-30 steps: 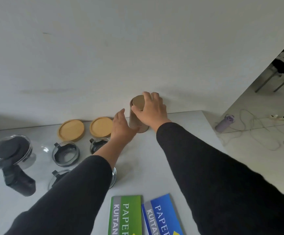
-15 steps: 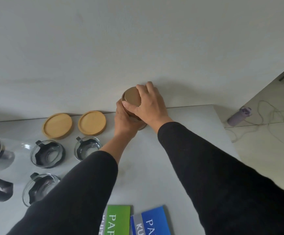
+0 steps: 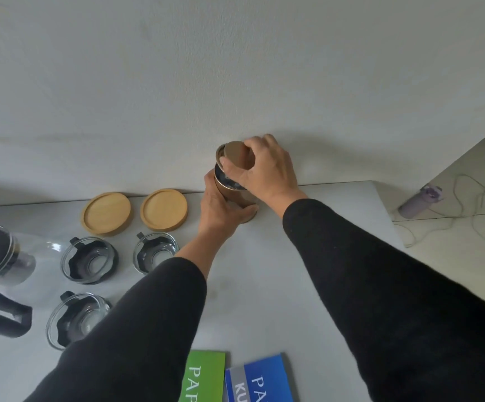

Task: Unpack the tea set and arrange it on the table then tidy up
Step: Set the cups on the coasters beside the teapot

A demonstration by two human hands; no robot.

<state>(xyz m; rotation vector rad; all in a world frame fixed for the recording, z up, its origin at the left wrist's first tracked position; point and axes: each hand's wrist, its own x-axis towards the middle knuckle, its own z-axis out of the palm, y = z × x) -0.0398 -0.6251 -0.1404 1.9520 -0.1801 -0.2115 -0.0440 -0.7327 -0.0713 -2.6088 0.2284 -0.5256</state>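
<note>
A brown canister [image 3: 232, 192] stands at the far edge of the grey table [image 3: 308, 256], close against the pale wall [image 3: 235, 68]. The left hand [image 3: 219, 216] wraps round its lower body, fingers curled about the far side, wrist bent up from a black sleeve [image 3: 137, 329]. The right hand [image 3: 264, 169] comes over from the other side and pinches the round brown lid [image 3: 237, 155] between thumb and fingers — the lid sits tilted, raised off the mouth on its left side, so that a dark, shiny rim shows beneath it. No writing shows on the canister.

Just left of it lie two round wooden coasters [image 3: 164, 210], side by side along the wall edge and apart from each other. Nearer the camera stand three glass cups with black handles [image 3: 89, 261], two in a row below the coasters and one closer in, partly hidden by the left forearm. At the far left a glass teapot [image 3: 0, 256] with a black lid and black handle is cut off by the frame.

At the near edge lie two flat packs — a green one [image 3: 205, 375] reading "PAP", and a blue one [image 3: 260, 378] reading "PA" with "KU" on a grey band; the rest of both is out of frame.

On the floor to the right lies a purple bottle [image 3: 419, 197] beside loose pale cables [image 3: 473, 204].
</note>
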